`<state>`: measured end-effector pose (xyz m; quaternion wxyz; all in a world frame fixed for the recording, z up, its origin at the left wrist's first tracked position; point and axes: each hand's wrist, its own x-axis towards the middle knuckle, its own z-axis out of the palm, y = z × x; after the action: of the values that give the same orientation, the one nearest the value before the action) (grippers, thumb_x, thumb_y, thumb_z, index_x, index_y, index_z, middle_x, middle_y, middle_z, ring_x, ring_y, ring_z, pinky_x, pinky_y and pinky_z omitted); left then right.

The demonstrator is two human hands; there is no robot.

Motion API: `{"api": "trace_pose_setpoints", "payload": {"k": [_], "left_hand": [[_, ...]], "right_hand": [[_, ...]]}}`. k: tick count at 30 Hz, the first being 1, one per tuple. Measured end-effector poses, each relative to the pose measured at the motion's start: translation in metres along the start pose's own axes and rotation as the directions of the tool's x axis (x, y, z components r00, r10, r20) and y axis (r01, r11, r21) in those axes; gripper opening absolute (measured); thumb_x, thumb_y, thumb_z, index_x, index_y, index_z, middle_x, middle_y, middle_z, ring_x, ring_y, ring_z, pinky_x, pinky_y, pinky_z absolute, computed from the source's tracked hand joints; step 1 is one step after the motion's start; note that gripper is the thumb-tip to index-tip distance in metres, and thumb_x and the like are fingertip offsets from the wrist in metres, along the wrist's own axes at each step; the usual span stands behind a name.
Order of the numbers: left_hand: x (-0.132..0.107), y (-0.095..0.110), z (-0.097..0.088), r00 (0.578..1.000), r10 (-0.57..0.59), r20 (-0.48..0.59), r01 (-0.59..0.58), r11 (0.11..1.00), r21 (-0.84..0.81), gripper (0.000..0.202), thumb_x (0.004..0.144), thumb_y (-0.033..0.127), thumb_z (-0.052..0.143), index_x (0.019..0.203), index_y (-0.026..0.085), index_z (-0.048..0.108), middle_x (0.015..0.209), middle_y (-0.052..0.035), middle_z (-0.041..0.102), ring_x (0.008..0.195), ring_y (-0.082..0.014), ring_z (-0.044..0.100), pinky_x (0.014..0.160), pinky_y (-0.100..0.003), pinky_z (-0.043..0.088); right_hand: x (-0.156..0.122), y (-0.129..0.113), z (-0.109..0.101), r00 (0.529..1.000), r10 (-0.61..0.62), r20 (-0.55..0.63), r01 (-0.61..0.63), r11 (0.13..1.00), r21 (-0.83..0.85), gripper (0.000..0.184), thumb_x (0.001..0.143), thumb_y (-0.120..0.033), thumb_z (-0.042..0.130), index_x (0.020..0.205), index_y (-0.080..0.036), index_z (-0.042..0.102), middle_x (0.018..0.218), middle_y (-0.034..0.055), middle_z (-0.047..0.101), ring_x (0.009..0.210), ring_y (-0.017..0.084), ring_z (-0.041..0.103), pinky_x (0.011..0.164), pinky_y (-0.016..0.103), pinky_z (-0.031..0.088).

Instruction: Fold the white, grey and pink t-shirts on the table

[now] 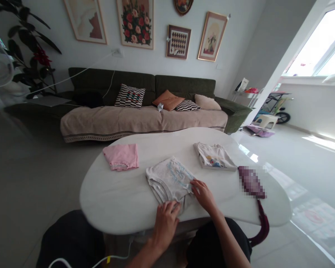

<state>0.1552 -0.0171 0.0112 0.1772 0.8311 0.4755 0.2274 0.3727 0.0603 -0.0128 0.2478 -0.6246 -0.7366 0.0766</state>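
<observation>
A light grey T-shirt point(169, 178) with pale blue print lies partly folded on the white table point(114, 208) in front of me. At its near edge, my left hand point(167, 217) has its fingers bent over the cloth and closed on it. My right hand point(202, 192) grips the shirt's right edge with fingers close together; the thumb is mostly hidden. To the far left of the shirt is a folded pink garment point(122, 157). A folded white T-shirt point(215, 156) with a coloured print lies at the far right.
A blurred-out maroon item point(251, 181) lies on the table's right side, with a dark red strap point(264, 225) hanging over the edge. Beyond the table stands a green sofa point(184, 85) with a beige cover and cushions. A white cable point(114, 257) runs below the near edge.
</observation>
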Motion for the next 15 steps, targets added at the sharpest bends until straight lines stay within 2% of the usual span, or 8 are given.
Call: {"api": "trace_pose_setpoints", "payload": {"k": [2,4,7,9,11,13,15], "left_hand": [[0.003,-0.010,-0.003,1.000,0.008,0.023,-0.009,1.000,0.027,0.036,0.079,0.018,0.049,0.112,0.032,0.054,0.112,-0.0013,0.057,0.103,-0.0211,0.049,0.096,-0.046,0.029],[0.012,-0.030,-0.014,1.000,0.001,0.004,-0.001,0.999,0.032,0.033,0.081,0.013,0.043,0.103,0.032,0.058,0.103,0.0008,0.061,0.098,-0.0192,0.051,0.099,-0.052,0.021],[0.032,-0.066,-0.032,0.986,-0.107,-0.125,0.114,0.992,0.052,0.035,0.078,0.006,0.039,0.088,0.029,0.063,0.098,0.0014,0.063,0.096,-0.0196,0.051,0.099,-0.056,0.016],[0.046,-0.089,-0.040,0.938,-0.234,-0.255,0.244,0.970,0.005,0.032,0.075,0.004,0.041,0.077,0.026,0.065,0.100,-0.0007,0.062,0.098,-0.0214,0.050,0.098,-0.053,0.022],[0.058,-0.107,-0.044,0.863,-0.364,-0.349,0.351,0.931,-0.104,0.030,0.072,0.003,0.042,0.073,0.022,0.065,0.103,-0.0042,0.060,0.100,-0.0221,0.050,0.095,-0.045,0.030],[0.066,-0.119,-0.047,0.799,-0.455,-0.393,0.409,0.891,-0.198,0.032,0.071,0.002,0.042,0.079,0.020,0.066,0.106,-0.0077,0.058,0.102,-0.0214,0.049,0.093,-0.038,0.035],[0.068,-0.127,-0.050,0.759,-0.515,-0.399,0.448,0.857,-0.255,0.034,0.072,0.003,0.040,0.092,0.016,0.064,0.103,-0.0098,0.059,0.099,-0.0200,0.052,0.091,-0.035,0.038]], "right_hand": [[-0.014,-0.003,-0.005,1.000,0.026,-0.010,-0.027,0.999,-0.018,0.029,0.084,-0.023,0.040,0.107,-0.021,0.056,0.113,0.0062,0.055,0.108,0.020,0.047,0.091,0.036,0.040],[-0.032,-0.012,-0.008,0.999,0.046,-0.026,-0.047,0.998,-0.033,0.027,0.084,-0.023,0.041,0.107,-0.021,0.055,0.112,0.0063,0.055,0.106,0.021,0.047,0.090,0.038,0.040],[-0.063,-0.045,0.002,0.998,0.043,-0.045,-0.044,0.999,-0.030,0.030,0.083,-0.017,0.040,0.110,-0.021,0.053,0.108,0.0083,0.055,0.101,0.023,0.049,0.089,0.039,0.042],[-0.082,-0.081,0.019,0.999,0.019,-0.038,-0.019,1.000,-0.005,0.038,0.081,-0.011,0.038,0.116,-0.021,0.049,0.107,0.0094,0.055,0.099,0.022,0.051,0.088,0.038,0.043],[-0.096,-0.122,0.038,0.999,-0.023,-0.022,0.024,0.999,0.033,0.048,0.079,-0.008,0.037,0.125,-0.020,0.041,0.111,0.0114,0.053,0.102,0.024,0.050,0.088,0.038,0.044],[-0.103,-0.159,0.049,0.995,-0.100,0.018,0.097,0.990,0.098,0.053,0.076,-0.007,0.040,0.128,-0.020,0.038,0.119,0.0124,0.048,0.107,0.025,0.047,0.088,0.037,0.044],[-0.101,-0.181,0.048,0.978,-0.198,0.067,0.181,0.961,0.208,0.052,0.075,-0.008,0.043,0.126,-0.021,0.040,0.124,0.0111,0.046,0.109,0.023,0.048,0.087,0.034,0.045]]}}
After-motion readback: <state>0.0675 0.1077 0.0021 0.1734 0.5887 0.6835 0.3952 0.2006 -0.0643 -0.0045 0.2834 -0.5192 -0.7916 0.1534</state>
